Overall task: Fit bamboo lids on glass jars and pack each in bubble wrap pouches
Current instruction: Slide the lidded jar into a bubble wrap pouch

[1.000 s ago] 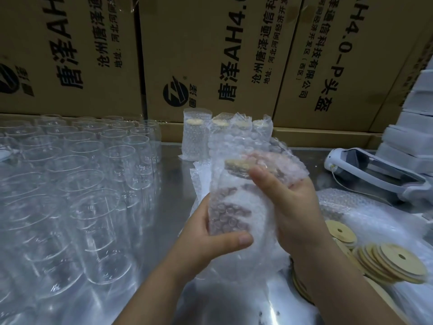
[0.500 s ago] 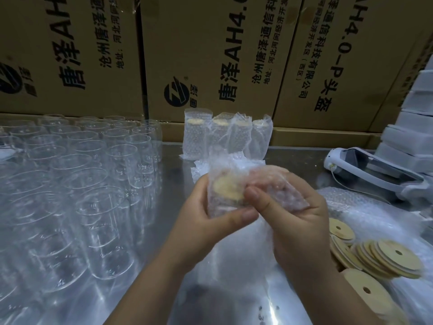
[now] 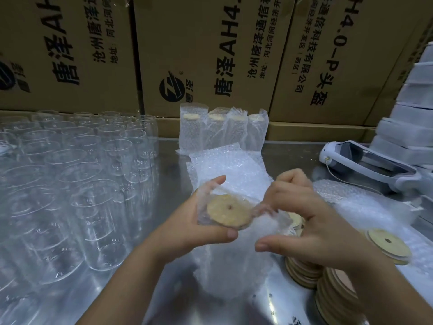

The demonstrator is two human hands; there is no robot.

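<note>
Fingers (image 3: 219, 181) of the left hand (image 3: 185, 233) are curled round the top of a bubble wrap pouch (image 3: 234, 266), with the thumb pressed against its near side. The pouch is held upright above a metal table (image 3: 288, 153), near the middle of the view.

At the far left, many empty glass jars (image 3: 82, 184) are stood in close rows on the table, open ends up.

Inside the open mouth of the held pouch, a round bamboo lid (image 3: 228, 211) with a small centre hole can be seen, seated on the jar wrapped within. The glass itself is mostly hidden by the wrap.

Behind the hands, a stack of flat empty pouches (image 3: 229, 165) is laid on the table. Further back, four packed jars (image 3: 222, 130) are lined up side by side against a wall of printed cardboard boxes (image 3: 210, 55).

The loose edge of the pouch mouth, just right of the lid, is pinched by the right hand (image 3: 311, 221). Its fingers are bent tightly, and the thumb is stretched out below them.

Under and beside the right wrist, stacks of spare lids (image 3: 304, 273) are piled, and one more lid (image 3: 389, 245) is set on bubble wrap further right.

At the far right, a white headset (image 3: 367, 165) is placed on the table beside a stack of white boxes (image 3: 410, 113).
</note>
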